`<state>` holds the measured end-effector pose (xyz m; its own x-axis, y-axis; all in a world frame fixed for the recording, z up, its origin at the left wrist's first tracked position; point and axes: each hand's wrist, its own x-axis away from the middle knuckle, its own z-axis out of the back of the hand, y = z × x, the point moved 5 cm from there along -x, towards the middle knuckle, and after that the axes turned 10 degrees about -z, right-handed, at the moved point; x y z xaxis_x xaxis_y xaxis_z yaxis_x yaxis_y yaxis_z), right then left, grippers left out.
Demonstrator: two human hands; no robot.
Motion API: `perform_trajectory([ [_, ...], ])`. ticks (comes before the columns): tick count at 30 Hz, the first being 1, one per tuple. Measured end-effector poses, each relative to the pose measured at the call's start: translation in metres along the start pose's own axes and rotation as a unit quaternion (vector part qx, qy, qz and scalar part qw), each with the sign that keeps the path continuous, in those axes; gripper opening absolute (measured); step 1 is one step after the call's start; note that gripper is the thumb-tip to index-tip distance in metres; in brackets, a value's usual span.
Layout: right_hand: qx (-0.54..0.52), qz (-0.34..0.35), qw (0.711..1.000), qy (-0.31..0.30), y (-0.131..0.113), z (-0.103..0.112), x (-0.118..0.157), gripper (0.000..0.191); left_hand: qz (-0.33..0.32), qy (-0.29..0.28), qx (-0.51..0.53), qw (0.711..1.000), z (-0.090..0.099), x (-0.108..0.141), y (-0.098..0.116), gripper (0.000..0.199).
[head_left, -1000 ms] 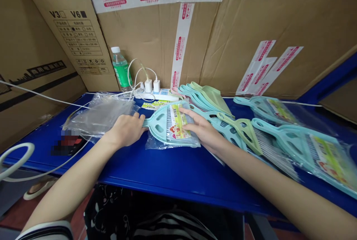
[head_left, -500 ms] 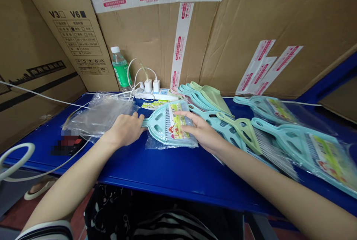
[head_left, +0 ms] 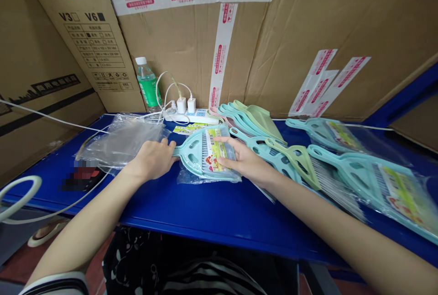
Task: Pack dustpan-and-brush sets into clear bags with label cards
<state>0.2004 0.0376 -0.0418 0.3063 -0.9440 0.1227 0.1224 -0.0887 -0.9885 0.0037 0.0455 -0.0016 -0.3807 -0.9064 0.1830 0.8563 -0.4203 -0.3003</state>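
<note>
A light-blue dustpan and brush set (head_left: 193, 152) lies at mid-table, its handle to the left, partly inside a clear plastic bag (head_left: 190, 177). My left hand (head_left: 155, 160) is closed around the handle, most of which it hides. Over the bristles rests a yellow-and-white printed card (head_left: 212, 146). At the pan's wide end, my right hand (head_left: 247, 160) grips the set, with its index finger and thumb over the card and its other fingers hidden behind.
Clear bags (head_left: 119, 142) are piled at left. Stacked dustpans (head_left: 258, 119), loose brushes (head_left: 301, 165) and bagged sets (head_left: 369, 178) lie to the right. Behind stand a green-labelled bottle (head_left: 148, 86), a power strip (head_left: 201, 118) and cardboard boxes (head_left: 191, 48). Printed cards (head_left: 191, 128) lie near the strip.
My right thumb has shifted slightly left and down over the card. Both hands otherwise keep their places on the dustpan and brush set.
</note>
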Motion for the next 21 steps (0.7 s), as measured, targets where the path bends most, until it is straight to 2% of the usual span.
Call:
perform_trajectory([
  [4,0.025,-0.005,1.0,-0.013,-0.0012,-0.0014,0.0015,0.053,-0.006,-0.016,-0.009,1.0,0.0035,0.0016,0.0021,0.038],
  [10,0.075,0.011,0.997,-0.016,-0.004,-0.004,0.0037,0.039,-0.019,-0.047,-0.041,0.998,0.0076,0.0034,0.0057,0.038],
  [21,0.085,-0.007,0.996,-0.016,0.0,-0.0051,0.001,0.034,-0.015,-0.058,-0.043,0.997,0.006,0.0027,0.0044,0.038],
])
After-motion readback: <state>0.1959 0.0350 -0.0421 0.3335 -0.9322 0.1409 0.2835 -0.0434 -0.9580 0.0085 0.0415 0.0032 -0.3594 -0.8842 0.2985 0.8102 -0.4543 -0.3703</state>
